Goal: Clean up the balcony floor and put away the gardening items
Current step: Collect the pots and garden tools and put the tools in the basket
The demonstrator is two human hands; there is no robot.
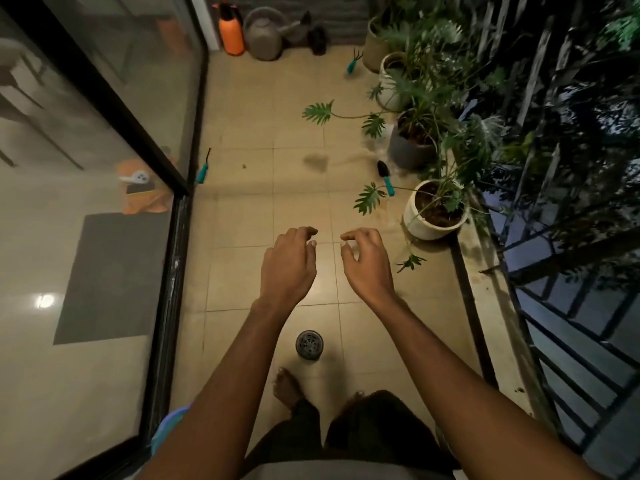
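Three teal-handled garden tools lie on the tiled balcony floor (242, 223). A small trowel (385, 175) lies beside the grey pot, a hand rake (354, 60) lies near the far pots, and a thin tool (203, 168) rests along the sliding door track. My left hand (290, 263) and my right hand (367, 263) hover side by side above the middle tiles, fingers loosely curled, holding nothing. A dark wet stain (316, 161) and pale spilled soil mark the floor near the grey pot.
An orange sprayer (231, 29) and a grey watering can (266, 34) stand against the far wall. Potted plants (434, 211) line the right ledge by the railing (571, 306). A round floor drain (309, 344) sits before my bare feet. A glass sliding door (104, 116) bounds the left.
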